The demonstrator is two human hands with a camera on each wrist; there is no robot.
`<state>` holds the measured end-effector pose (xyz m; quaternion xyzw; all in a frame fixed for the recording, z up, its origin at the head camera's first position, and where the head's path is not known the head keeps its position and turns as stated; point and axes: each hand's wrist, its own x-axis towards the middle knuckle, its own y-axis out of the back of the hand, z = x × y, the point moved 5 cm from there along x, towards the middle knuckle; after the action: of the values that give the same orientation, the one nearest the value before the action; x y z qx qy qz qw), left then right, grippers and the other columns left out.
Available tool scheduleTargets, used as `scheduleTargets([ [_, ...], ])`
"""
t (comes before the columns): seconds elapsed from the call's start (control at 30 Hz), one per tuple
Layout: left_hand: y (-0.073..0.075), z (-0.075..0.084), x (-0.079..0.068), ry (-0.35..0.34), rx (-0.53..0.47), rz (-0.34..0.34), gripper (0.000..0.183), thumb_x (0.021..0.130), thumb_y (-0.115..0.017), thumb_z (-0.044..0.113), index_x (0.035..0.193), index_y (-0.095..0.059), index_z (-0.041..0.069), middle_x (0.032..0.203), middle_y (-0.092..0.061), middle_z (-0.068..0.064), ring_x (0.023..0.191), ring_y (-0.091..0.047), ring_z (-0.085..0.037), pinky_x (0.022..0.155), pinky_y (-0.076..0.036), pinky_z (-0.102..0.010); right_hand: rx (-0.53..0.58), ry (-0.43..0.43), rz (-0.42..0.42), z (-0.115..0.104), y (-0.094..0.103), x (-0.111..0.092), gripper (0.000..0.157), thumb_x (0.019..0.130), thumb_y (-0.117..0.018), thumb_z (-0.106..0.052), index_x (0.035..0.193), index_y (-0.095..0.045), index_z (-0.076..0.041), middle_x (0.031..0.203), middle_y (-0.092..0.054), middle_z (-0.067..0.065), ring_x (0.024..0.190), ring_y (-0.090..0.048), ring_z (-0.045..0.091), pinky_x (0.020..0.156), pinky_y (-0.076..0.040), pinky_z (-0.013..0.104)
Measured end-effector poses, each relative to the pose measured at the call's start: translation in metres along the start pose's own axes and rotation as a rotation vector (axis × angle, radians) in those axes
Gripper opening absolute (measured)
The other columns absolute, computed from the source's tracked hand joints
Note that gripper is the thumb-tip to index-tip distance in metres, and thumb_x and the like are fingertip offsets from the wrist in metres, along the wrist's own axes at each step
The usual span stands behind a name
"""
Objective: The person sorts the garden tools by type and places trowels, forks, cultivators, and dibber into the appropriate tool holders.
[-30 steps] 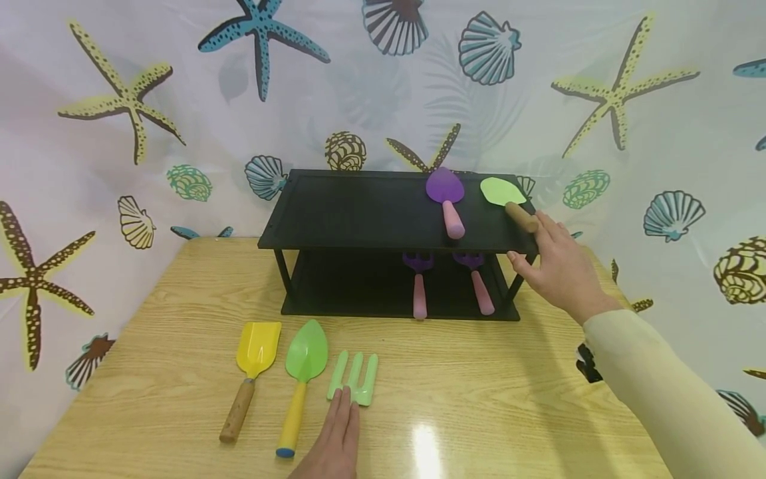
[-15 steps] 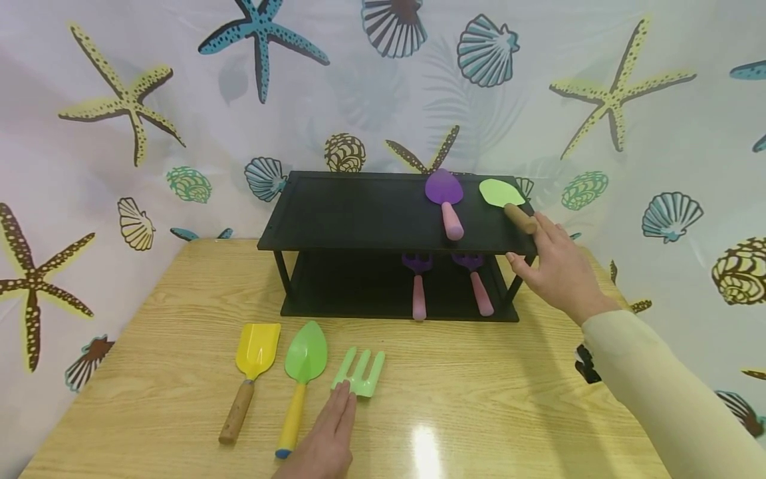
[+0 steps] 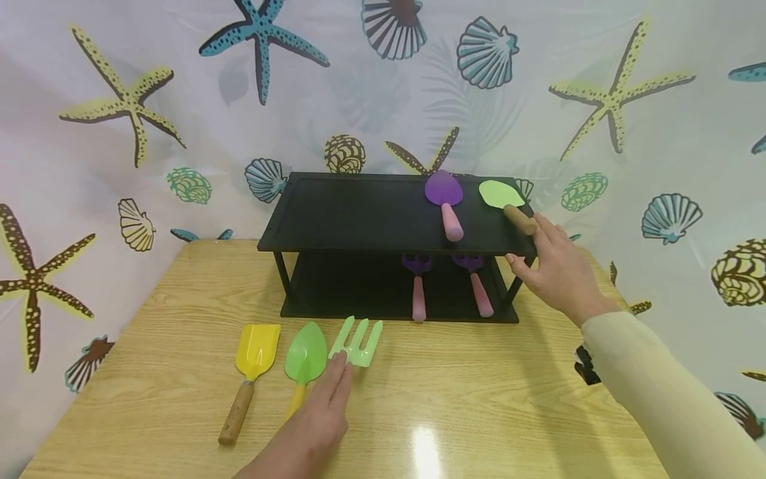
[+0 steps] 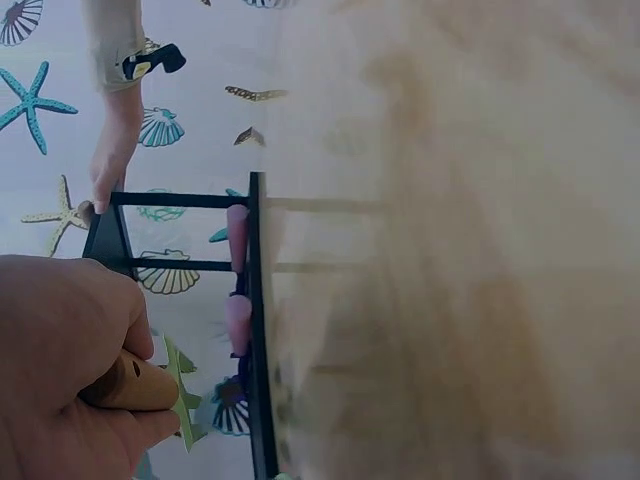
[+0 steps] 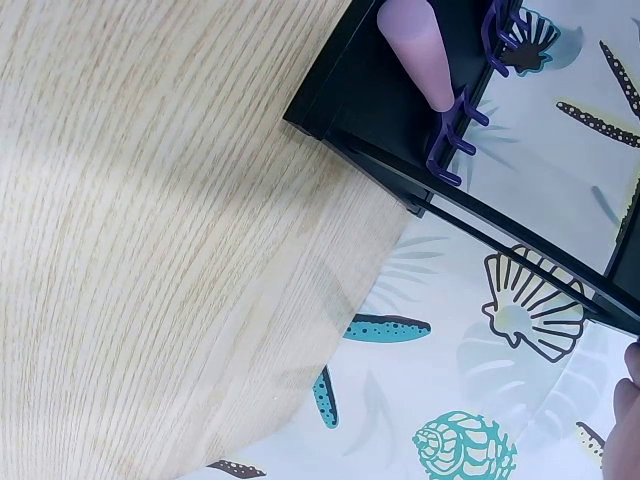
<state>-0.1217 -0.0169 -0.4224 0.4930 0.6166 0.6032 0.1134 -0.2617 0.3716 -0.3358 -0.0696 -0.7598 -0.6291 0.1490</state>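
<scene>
My left hand [image 3: 317, 416] grips a green three-tined hand fork [image 3: 358, 352] by its wooden handle [image 4: 150, 388], which the head view hides behind the hand. The fork's tines point away, toward the front of a black two-tier rack [image 3: 359, 213]. At the rack's right front corner, my right hand [image 3: 559, 269] grips the top shelf, fingers over its edge and thumb lower at the front. Close beside those fingers lies the wooden handle of a light green trowel [image 3: 500, 193]. Left of it on the top shelf is a purple trowel [image 3: 444, 189] with a pink handle.
Two purple forks with pink handles, one left [image 3: 418, 293] and one right [image 3: 481, 293], lie on the lower shelf. On the table, a yellow scoop [image 3: 257, 349] and a green trowel [image 3: 306, 352] lie left of the left hand. A patterned curtain [image 3: 359, 86] hangs behind.
My left hand has moved forward with the hand fork, bringing its tines nearer the rack. It now covers much of the green trowel's yellow handle. My right hand stays at the rack corner.
</scene>
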Motion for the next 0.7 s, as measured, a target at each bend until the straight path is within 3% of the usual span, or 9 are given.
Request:
scheduleTargets([
  [0.1,0.002,-0.007,0.008,-0.025,0.063,0.020,0.056,0.094,-0.011,-0.008,0.125,-0.057,-0.018,0.136,-0.052,-0.035,0.129,-0.054,-0.042,0.104,-0.050,-0.039,-0.001,-0.003,-0.001,0.000,0.000,0.000,0.086,0.097,-0.050,-0.055,0.152,-0.026,0.007,0.161,-0.023,0.025,0.144,-0.027,0.051,0.116,-0.025,0.065],
  [0.2,0.002,-0.019,0.017,0.029,-0.056,0.033,0.044,0.092,-0.032,-0.008,0.129,-0.052,-0.019,0.138,-0.049,-0.037,0.129,-0.053,-0.044,0.102,-0.050,-0.040,-0.003,-0.003,-0.001,0.001,0.000,0.000,0.086,0.097,-0.050,-0.055,0.152,-0.026,0.007,0.161,-0.023,0.026,0.144,-0.027,0.051,0.116,-0.025,0.065],
  [0.3,-0.002,-0.028,0.025,0.028,-0.059,0.005,0.047,0.085,-0.048,-0.009,0.131,-0.050,-0.020,0.140,-0.047,-0.038,0.132,-0.051,-0.044,0.103,-0.049,-0.041,-0.005,-0.003,-0.001,0.000,0.000,0.000,0.086,0.097,-0.050,-0.055,0.152,-0.027,0.008,0.161,-0.024,0.026,0.144,-0.028,0.051,0.117,-0.025,0.064],
  [0.4,-0.006,-0.036,0.033,0.009,-0.017,-0.028,0.047,0.087,-0.054,-0.009,0.132,-0.049,-0.019,0.142,-0.045,-0.037,0.135,-0.048,-0.044,0.106,-0.048,-0.041,-0.004,-0.003,0.001,0.000,-0.001,0.000,0.087,0.097,-0.050,-0.055,0.152,-0.027,0.008,0.161,-0.024,0.026,0.144,-0.028,0.051,0.116,-0.025,0.064],
  [0.57,-0.016,-0.050,0.048,0.085,-0.103,-0.035,0.055,0.087,-0.069,0.001,0.135,-0.048,-0.016,0.145,-0.045,-0.034,0.136,-0.048,-0.041,0.105,-0.047,-0.039,0.001,0.002,0.009,0.000,0.000,0.000,0.086,0.097,-0.050,-0.055,0.151,-0.028,0.008,0.160,-0.025,0.027,0.144,-0.028,0.051,0.117,-0.025,0.063],
  [0.7,-0.026,-0.057,0.057,0.085,-0.062,-0.059,0.052,0.088,-0.069,-0.002,0.133,-0.049,-0.017,0.143,-0.046,-0.034,0.135,-0.049,-0.042,0.103,-0.049,-0.040,0.008,0.009,0.015,0.000,0.000,0.000,0.086,0.096,-0.051,-0.054,0.151,-0.028,0.008,0.160,-0.025,0.027,0.143,-0.028,0.051,0.118,-0.025,0.062],
])
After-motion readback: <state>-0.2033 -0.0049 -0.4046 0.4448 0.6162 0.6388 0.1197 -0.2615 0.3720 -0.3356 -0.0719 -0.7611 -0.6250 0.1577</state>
